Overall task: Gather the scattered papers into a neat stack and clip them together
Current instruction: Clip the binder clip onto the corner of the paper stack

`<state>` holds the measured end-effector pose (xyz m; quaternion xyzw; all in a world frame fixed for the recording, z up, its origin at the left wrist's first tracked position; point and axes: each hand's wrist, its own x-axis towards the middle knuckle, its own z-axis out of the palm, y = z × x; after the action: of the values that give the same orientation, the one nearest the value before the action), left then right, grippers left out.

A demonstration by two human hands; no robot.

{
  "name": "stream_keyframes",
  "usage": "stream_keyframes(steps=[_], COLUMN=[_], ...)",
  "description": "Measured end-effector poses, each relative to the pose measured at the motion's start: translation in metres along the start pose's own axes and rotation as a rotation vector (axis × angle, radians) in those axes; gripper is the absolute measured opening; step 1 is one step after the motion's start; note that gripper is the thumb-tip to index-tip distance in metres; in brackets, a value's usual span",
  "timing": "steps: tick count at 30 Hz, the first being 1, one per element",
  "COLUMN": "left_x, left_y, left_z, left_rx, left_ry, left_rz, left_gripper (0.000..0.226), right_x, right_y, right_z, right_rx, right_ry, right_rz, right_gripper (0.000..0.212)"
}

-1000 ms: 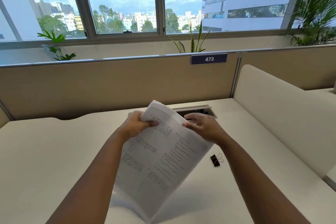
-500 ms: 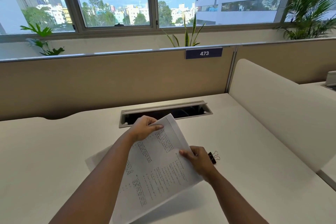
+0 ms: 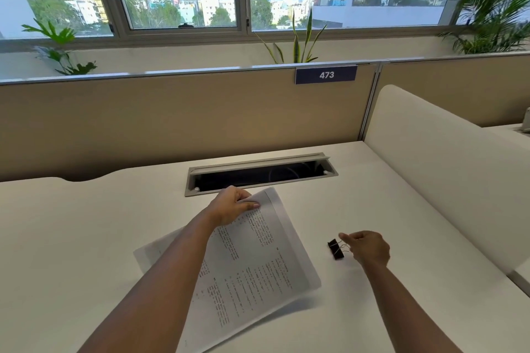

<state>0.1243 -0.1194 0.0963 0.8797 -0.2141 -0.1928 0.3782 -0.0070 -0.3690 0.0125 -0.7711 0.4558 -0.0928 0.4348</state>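
The papers (image 3: pixel 258 261) lay gathered on the white desk (image 3: pixel 86 238), the left hand (image 3: pixel 229 208) gripping their far corner; to the right, the right hand (image 3: pixel 368 248) pinched the black binder clip (image 3: pixel 335 249) by its wire handles, before the cable tray (image 3: pixel 261 173)

At frame centre on the desk (image 3: pixel 86 238): papers (image 3: pixel 258 261). Just right: binder clip (image 3: pixel 335 249). Above them, set in the desk: cable tray (image 3: pixel 261 173). Behind: partition (image 3: pixel 172 120); plants (image 3: pixel 298 40) beyond.
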Motion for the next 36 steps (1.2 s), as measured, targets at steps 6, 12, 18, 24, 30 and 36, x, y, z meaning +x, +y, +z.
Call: stream_keyframes(steps=[6,12,18,24,30,36], left_x=[0.005,0.005,0.001,-0.004,-0.006,-0.006], left_y=[-0.003,-0.004,-0.001,0.003,0.005,0.007], left_z=[0.001,0.001,0.001,0.0,0.0,0.0], left_rx=[0.001,-0.005,0.0,-0.014,-0.014,-0.017], left_ry=[-0.027,-0.036,-0.038,-0.024,-0.027,-0.03], left_rz=[-0.017,-0.022,-0.017,-0.006,0.0,0.007], left_gripper=[0.023,0.025,0.018,0.015,0.014,0.015], right_x=[0.007,0.005,0.004,0.006,0.003,-0.007], right_y=[0.003,0.001,0.002,0.005,0.004,0.005], right_z=[0.01,0.014,0.018,0.018,0.013,0.007], right_rx=[-0.027,-0.048,-0.135,-0.195,-0.072,-0.229], right_ry=[0.03,0.026,-0.048,-0.14,-0.181,-0.172], right_rz=[-0.02,-0.039,-0.06,-0.066,-0.073,-0.204], right_gripper=[0.014,0.016,0.016,0.035,0.022,0.037])
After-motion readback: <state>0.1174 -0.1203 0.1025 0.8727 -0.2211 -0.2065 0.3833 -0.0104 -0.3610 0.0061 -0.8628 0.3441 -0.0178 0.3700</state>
